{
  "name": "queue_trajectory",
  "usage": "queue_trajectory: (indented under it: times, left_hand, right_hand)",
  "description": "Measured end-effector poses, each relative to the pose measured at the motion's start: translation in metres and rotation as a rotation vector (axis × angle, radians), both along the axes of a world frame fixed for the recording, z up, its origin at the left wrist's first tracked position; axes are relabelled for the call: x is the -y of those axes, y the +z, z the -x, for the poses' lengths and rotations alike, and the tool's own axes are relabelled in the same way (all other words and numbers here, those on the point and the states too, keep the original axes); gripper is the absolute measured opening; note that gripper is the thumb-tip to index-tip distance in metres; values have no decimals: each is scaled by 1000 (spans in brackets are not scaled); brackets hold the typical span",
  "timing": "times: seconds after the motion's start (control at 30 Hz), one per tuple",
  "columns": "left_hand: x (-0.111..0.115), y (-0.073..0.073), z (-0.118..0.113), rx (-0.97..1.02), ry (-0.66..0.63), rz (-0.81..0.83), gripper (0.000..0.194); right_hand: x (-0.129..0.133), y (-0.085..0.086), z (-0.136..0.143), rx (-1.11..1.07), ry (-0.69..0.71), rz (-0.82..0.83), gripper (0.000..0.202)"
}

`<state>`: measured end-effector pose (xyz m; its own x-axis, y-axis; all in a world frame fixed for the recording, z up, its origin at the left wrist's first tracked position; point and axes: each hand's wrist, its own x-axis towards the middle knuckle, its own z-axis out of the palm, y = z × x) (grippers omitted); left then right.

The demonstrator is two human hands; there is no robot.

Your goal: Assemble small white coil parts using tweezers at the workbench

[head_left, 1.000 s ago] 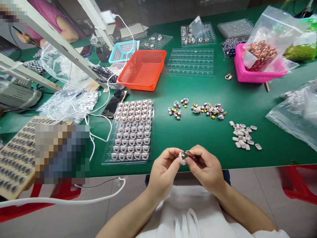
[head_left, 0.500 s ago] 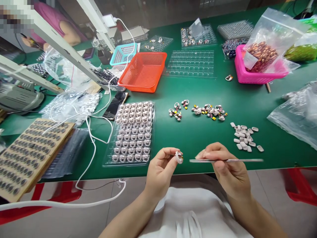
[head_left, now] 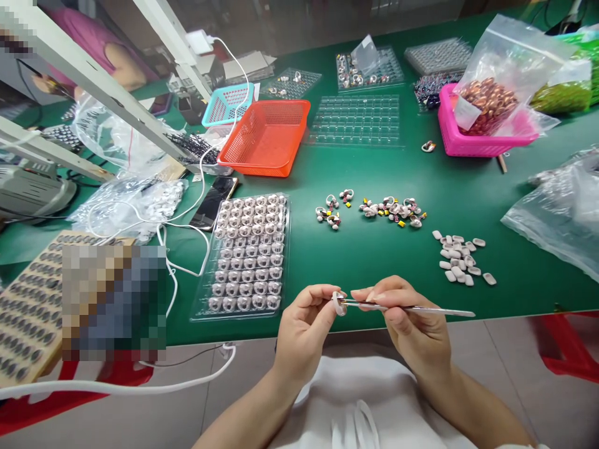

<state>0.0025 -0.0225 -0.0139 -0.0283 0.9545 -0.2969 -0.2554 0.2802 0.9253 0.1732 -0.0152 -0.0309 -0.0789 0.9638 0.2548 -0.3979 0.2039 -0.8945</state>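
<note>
My left hand pinches a small white curved part between thumb and fingertips, just above the table's front edge. Metal tweezers lie in the closed fingers of my right hand, their tips touching or very close to the inner side of the white part. Beyond my hands sit loose curved parts with yellow tabs. To the right is a pile of small white oblong pieces. A clear tray filled with rows of whitish parts stands left of my left hand.
An orange basket, a blue basket and a clear tray stand farther back. A pink basket is at right. White cable, phone and wooden board lie left. Another person's arm shows behind the frame.
My right hand has moved left, bringing the tweezer tips from a gap away up to the white part. My left hand still holds that part. The view has shifted slightly.
</note>
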Motion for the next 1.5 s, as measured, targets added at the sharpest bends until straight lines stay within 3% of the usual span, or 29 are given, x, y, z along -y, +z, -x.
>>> queue_trajectory:
  times: [0.5,0.8,1.17,1.5]
  left_hand:
    - [1,-2,2,-58,41,0,12]
    - [-2,0,6,89,17,98,18]
    - [-5,10,6,169,-36,149,12]
    - [-1,11,7,91,-110,56,11]
  right_hand:
    - [0,-4,0,131,-59,7,20]
    - [-5,-5,-3,114,11,-75,18]
    - [-15,-16,-2,-33,62,-38,14]
    - [-14,-18,-3,-71,26,32,14]
